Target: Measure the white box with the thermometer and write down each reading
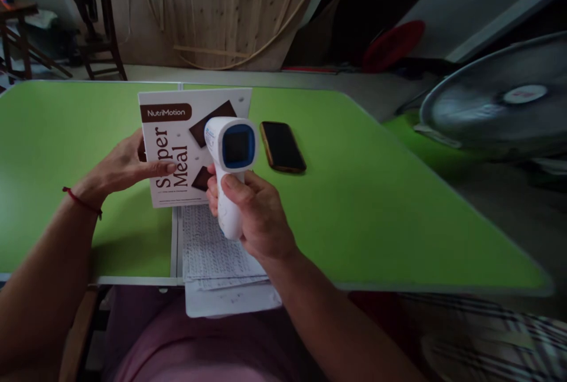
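Note:
My left hand (128,163) grips a white box (166,149) printed "NutriMotion Super Meal", thumb on its front and the other fingers mostly hidden behind it. The box is held upright above the green table. In my right hand (266,216) is a white infrared thermometer (230,208), its blue-framed screen dark and turned toward me. The thermometer overlaps the box's right side from my viewpoint; whether they touch I cannot tell. Handwritten sheets of paper (212,252) lie below both hands at the table's near edge.
A dark smartphone (283,146) lies on the green folding table (376,211), right of the thermometer. A large round fan (509,98) stands beyond the table's right side. At the far left are a chair (108,39) and a small wooden table (18,13).

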Action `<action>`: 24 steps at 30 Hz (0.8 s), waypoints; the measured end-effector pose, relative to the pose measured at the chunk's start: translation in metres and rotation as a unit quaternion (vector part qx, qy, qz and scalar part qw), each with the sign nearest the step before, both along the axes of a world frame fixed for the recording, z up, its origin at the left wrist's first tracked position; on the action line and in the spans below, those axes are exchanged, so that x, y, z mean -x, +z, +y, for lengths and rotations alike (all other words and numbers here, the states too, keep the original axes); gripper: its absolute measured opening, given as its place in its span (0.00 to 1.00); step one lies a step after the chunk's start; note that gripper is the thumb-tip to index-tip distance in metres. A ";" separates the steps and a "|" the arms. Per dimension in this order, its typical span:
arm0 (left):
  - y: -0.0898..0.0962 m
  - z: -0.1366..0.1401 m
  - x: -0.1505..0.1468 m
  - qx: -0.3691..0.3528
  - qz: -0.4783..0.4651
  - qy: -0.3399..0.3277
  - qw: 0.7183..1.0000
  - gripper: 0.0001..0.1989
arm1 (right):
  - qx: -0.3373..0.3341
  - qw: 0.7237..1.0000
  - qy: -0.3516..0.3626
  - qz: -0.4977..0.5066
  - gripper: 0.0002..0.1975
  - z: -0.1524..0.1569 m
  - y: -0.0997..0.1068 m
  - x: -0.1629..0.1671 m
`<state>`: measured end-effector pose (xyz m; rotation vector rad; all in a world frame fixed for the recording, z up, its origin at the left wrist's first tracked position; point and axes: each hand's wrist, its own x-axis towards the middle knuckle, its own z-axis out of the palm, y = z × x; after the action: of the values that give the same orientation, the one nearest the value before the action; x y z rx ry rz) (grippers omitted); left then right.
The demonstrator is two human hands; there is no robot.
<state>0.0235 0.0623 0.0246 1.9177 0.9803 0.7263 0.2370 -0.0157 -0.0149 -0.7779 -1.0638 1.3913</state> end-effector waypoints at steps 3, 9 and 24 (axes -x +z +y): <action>0.000 0.000 0.000 0.000 0.005 0.001 1.000 0.30 | -0.005 1.000 0.005 0.005 0.19 0.000 0.000 0.000; 0.000 0.000 0.000 -0.007 0.007 -0.005 1.000 0.29 | -0.008 1.000 0.002 -0.002 0.20 0.000 0.001 0.002; 0.000 0.001 0.000 -0.011 0.007 -0.005 1.000 0.30 | 0.005 1.000 0.003 0.007 0.19 0.000 -0.003 0.002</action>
<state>0.0235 0.0630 0.0244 1.9482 0.9736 0.7227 0.2345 -0.0162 -0.0177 -0.7704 -1.0505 1.4064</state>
